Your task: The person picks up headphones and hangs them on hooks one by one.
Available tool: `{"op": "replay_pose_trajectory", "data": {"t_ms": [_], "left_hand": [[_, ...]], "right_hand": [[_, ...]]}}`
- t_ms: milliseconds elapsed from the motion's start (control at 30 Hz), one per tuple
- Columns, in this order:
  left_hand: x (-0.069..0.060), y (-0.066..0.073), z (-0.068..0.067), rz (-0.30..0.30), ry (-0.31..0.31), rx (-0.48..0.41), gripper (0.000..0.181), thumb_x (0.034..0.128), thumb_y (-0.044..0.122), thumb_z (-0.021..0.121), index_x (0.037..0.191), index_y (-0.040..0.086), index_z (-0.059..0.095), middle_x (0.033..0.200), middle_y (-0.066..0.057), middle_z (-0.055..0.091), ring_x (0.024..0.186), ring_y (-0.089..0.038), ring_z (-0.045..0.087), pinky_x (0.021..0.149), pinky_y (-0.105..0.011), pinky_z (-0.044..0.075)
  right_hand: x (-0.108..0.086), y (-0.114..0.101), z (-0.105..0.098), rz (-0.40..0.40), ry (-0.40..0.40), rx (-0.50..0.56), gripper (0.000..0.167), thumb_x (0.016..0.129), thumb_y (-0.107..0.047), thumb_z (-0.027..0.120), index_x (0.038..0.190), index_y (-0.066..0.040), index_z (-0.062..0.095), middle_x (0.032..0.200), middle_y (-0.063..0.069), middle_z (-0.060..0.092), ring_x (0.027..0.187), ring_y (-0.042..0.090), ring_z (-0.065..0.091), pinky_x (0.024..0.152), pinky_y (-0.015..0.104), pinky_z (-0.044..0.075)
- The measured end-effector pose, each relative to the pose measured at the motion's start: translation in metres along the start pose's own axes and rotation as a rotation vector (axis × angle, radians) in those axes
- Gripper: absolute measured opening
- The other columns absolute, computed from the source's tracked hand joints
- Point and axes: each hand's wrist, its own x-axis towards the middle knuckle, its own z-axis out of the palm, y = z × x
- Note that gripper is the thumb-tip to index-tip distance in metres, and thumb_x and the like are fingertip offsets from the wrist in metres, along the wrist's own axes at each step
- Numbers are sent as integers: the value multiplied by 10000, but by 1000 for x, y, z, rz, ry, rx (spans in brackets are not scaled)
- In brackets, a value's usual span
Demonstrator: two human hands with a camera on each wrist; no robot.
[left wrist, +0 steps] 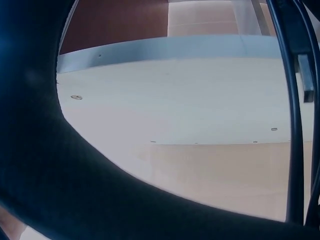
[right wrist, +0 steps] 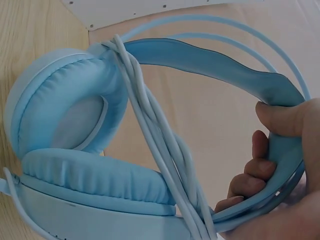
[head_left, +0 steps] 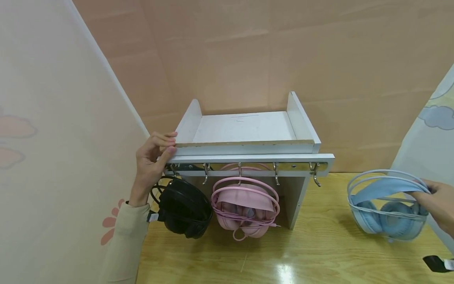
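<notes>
Light blue headphones [head_left: 397, 219] hang from my right hand [head_left: 438, 201], off to the right of a white shelf [head_left: 244, 150]. In the right wrist view the fingers curl round the headband [right wrist: 200, 62], and a bundled cable [right wrist: 160, 135] crosses between headband and ear cups. My left hand [head_left: 150, 161] grips the shelf's front left corner, thumb in front. Below that hand, black headphones [head_left: 184, 207] hang at the leftmost hooks; their dark cushion [left wrist: 30, 125] fills much of the left wrist view. Pink headphones [head_left: 246, 209] hang from the middle hook [head_left: 239, 173].
A rail with several metal hooks runs along the shelf front; the right-hand hooks [head_left: 276, 173] [head_left: 315, 173] carry nothing. Underneath is a wood-grain surface [head_left: 227, 264]. A tan backdrop [head_left: 283, 51] stands behind, with a pale printed panel [head_left: 64, 138] at left.
</notes>
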Motion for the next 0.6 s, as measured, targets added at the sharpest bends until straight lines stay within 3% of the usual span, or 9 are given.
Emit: {"op": "replay_pose_trajectory", "data": {"t_ms": [33, 100, 167, 233, 400, 433, 500, 567, 600], "left_hand": [[0, 0, 0, -2, 1, 0, 325, 1009, 121, 748, 995, -179, 623, 1097, 22, 711, 1265, -221, 684, 1054, -323, 595], [-1, 0, 1, -6, 3, 5, 348, 1010, 133, 750, 992, -186, 612, 1101, 29, 710, 1266, -217, 683, 1059, -325, 593], [-1, -1, 1, -10, 5, 2, 357, 1009, 134, 751, 991, -192, 605, 1104, 29, 710, 1267, -217, 682, 1067, -331, 589], [-1, -2, 2, -13, 6, 1, 377, 1008, 147, 756, 991, -196, 600, 1105, 32, 709, 1267, -215, 681, 1067, -333, 589], [-2, -3, 1, -12, 8, -7, 381, 1006, 147, 759, 991, -197, 597, 1100, 26, 707, 1266, -219, 681, 1079, -342, 582], [-2, -3, 1, -11, 7, -7, 379, 1006, 146, 759, 991, -197, 597, 1100, 25, 707, 1266, -220, 681, 1081, -343, 582], [-2, -3, 1, -10, 8, -7, 377, 1005, 143, 759, 989, -198, 598, 1101, 24, 709, 1265, -221, 681, 1085, -347, 580], [-3, -3, 1, -10, 9, -7, 378, 1004, 143, 760, 990, -199, 598, 1103, 25, 711, 1264, -218, 682, 1079, -341, 583], [-3, -3, 1, -10, 9, -6, 381, 1004, 144, 761, 991, -200, 598, 1104, 25, 711, 1264, -216, 683, 1078, -338, 584]], "right_hand": [[-2, 0, 1, -5, 13, 19, 205, 1137, -227, 457, 1269, -284, 603, 1123, -145, 547, 1453, 294, 471, 1254, 787, 111], [-6, -1, 3, -15, 32, 66, 262, 1133, -220, 472, 1232, -449, 548, 1086, -394, 418, 1331, -73, 428, 1305, 713, 92], [-8, -2, 4, -19, 54, 107, 365, 1121, -193, 499, 1113, -558, 508, 1039, -470, 389, 1045, -209, 320, 1369, 543, 114], [-10, -5, 5, -10, 67, 131, 415, 1110, -166, 516, 1064, -578, 530, 987, -446, 441, 1018, -183, 363, 1307, 299, 213], [-13, -11, 6, 10, 82, 156, 461, 1094, -114, 511, 1011, -568, 539, 903, -383, 496, 924, -130, 370, 1086, 128, 282], [-14, -13, 6, 6, 81, 157, 469, 1093, -103, 500, 1008, -563, 531, 890, -371, 492, 901, -125, 373, 1068, 135, 306], [-15, -15, 6, -1, 83, 170, 469, 1083, -69, 508, 971, -520, 570, 826, -296, 494, 841, -71, 379, 886, 99, 360], [-15, -18, 6, -15, 86, 179, 445, 1072, -36, 521, 912, -443, 606, 761, -187, 469, 785, 5, 374, 665, 147, 306], [-15, -20, 6, -21, 84, 193, 434, 1067, -20, 527, 893, -406, 622, 745, -152, 456, 768, 24, 367, 638, 167, 292]]}}
